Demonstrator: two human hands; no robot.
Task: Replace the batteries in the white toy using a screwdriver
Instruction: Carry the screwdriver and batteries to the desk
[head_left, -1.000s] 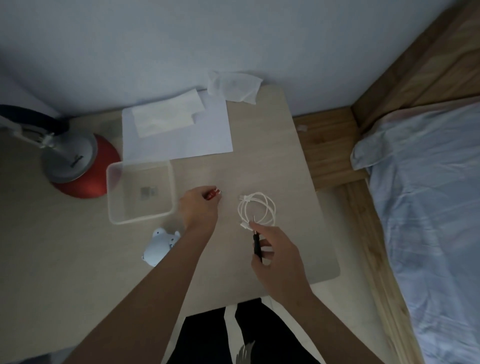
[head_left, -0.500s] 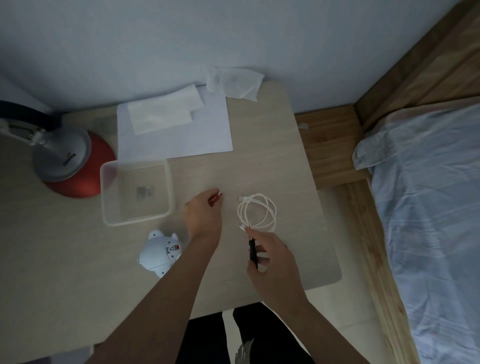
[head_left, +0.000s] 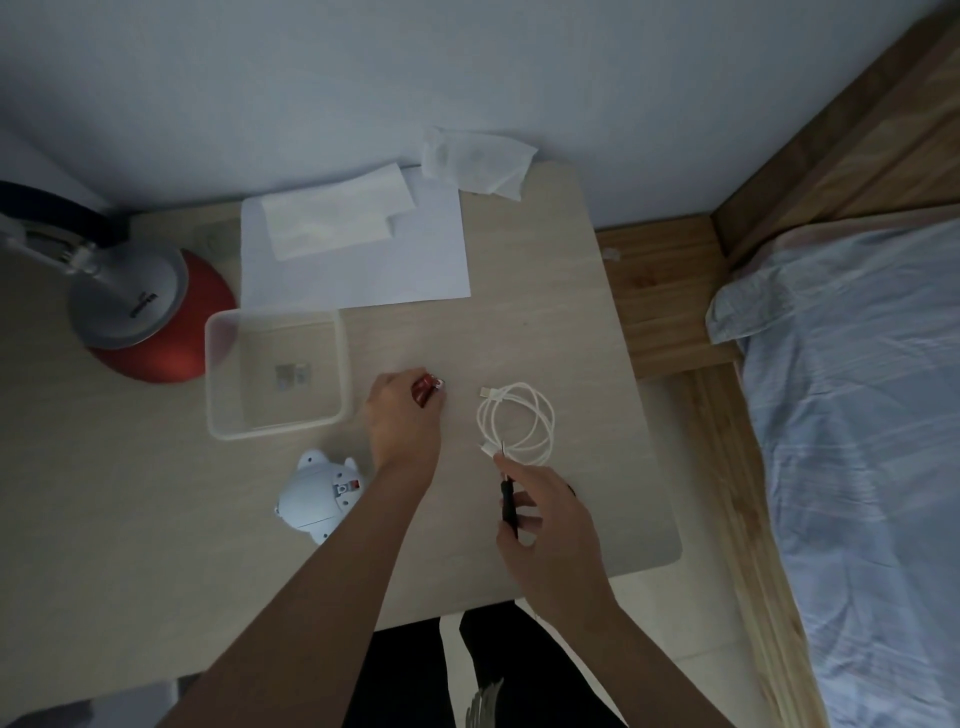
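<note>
The white toy (head_left: 315, 494) lies on the table (head_left: 545, 338) with its underside up, just left of my left forearm. My left hand (head_left: 402, 418) rests on the table beyond it, fingers curled round red batteries (head_left: 427, 391) whose ends stick out to the right. My right hand (head_left: 545, 512) hovers near the table's front right and grips a black-handled screwdriver (head_left: 508, 499), its thin metal tip pointing away from me toward a coiled cable.
A clear plastic container (head_left: 275, 376) stands left of my left hand. A coiled white cable (head_left: 517, 423) lies right of it. A red-based lamp (head_left: 140, 312) is at far left, white paper (head_left: 358, 249) and tissues behind. A bed (head_left: 857, 389) lies to the right.
The camera view has shifted slightly, so more of the toy's underside shows beside my left forearm. Both hands have stayed almost where they were, still holding the batteries and the screwdriver.
</note>
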